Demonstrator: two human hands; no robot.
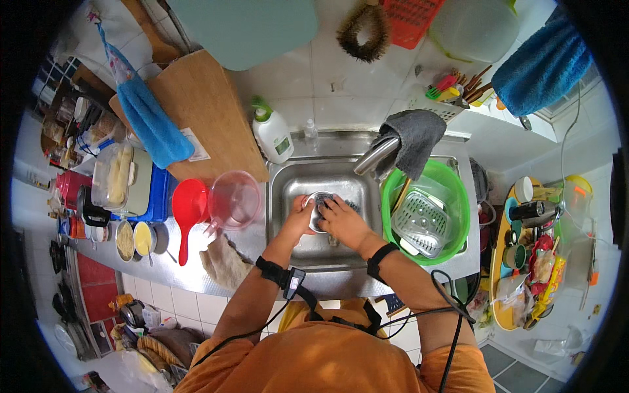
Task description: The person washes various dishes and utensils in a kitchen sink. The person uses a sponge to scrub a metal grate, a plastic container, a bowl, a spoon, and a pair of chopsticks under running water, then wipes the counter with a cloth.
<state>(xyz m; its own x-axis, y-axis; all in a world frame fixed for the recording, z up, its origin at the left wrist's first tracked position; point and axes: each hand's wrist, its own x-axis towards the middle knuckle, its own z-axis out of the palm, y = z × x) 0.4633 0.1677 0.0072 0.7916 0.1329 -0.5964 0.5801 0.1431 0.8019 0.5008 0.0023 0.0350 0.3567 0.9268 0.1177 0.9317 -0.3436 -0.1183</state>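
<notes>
Over the steel sink basin (300, 255), my left hand (297, 217) grips the side of a small round white-rimmed bowl (313, 223). My right hand (346, 222) reaches in from the other side, its fingers pressed onto a dark grey scouring pad (323, 197) inside the bowl. Part of the pad and much of the bowl are hidden under those fingers. The faucet (376, 156), draped with a grey cloth (417, 132), hangs above and to the right of my hands.
A green basin (462, 221) with a perforated clear plastic tray (422, 223) stands right of the sink. Left are a red ladle (189, 201), a clear pink dipper (235, 199), a rag (223, 265) and a wooden board (206, 108). A white bottle (273, 135) stands behind. Cables cross my right arm.
</notes>
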